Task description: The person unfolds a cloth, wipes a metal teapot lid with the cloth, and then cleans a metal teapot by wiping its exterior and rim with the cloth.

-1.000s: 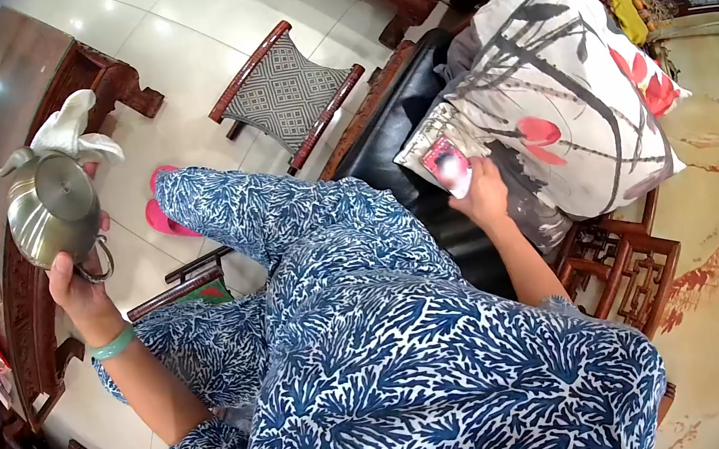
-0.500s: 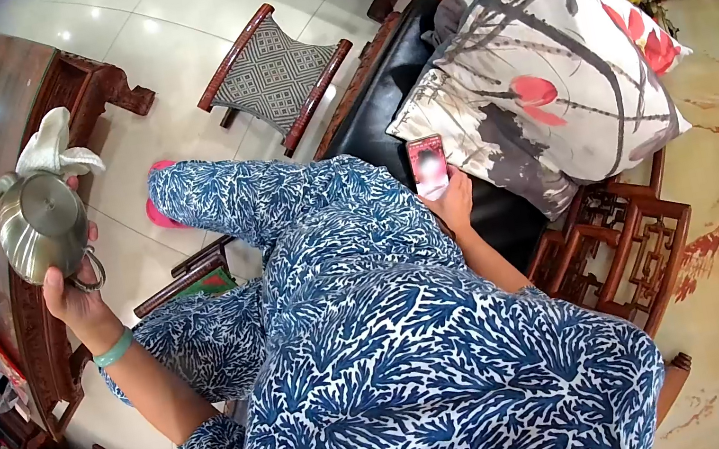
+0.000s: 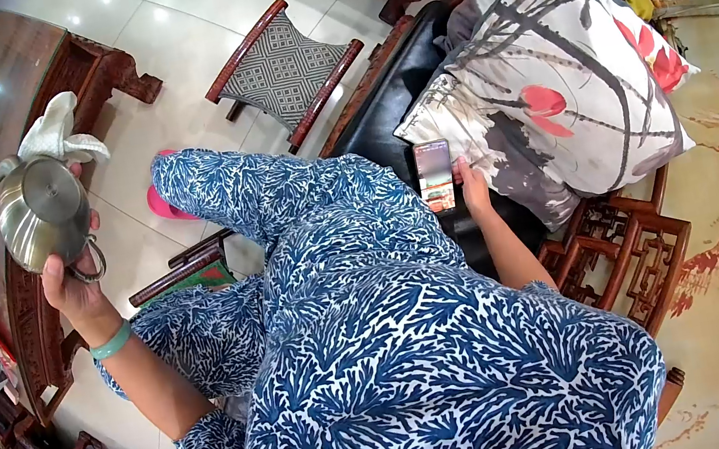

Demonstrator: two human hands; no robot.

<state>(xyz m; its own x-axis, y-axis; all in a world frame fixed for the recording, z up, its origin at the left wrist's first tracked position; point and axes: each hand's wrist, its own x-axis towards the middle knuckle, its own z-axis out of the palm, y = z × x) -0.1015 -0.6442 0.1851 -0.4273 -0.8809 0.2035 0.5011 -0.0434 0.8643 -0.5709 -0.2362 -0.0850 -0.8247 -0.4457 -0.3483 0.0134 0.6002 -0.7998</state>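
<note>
My left hand, with a pale green bangle at the wrist, grips a shiny stainless-steel bowl tilted so its round base faces me. A loop handle hangs by my fingers. Beyond the bowl, fingertips show next to a crumpled white cloth; how the cloth is held is hidden. My right hand is at the right edge of a lit smartphone, its fingers bent against that edge. The phone is beside my right hip, over the black seat. Behind the phone, my grip is hidden.
A low stool with a patterned fabric seat stands on the tiled floor. Carved dark wood furniture is at the left. Printed cushions lie on the black seat at the right, beside a wooden armrest.
My right hand has shifted from the phone's lower end to its right edge, and the picture on the screen differs. The bowl has turned slightly in my left hand. The view has shifted slightly.
</note>
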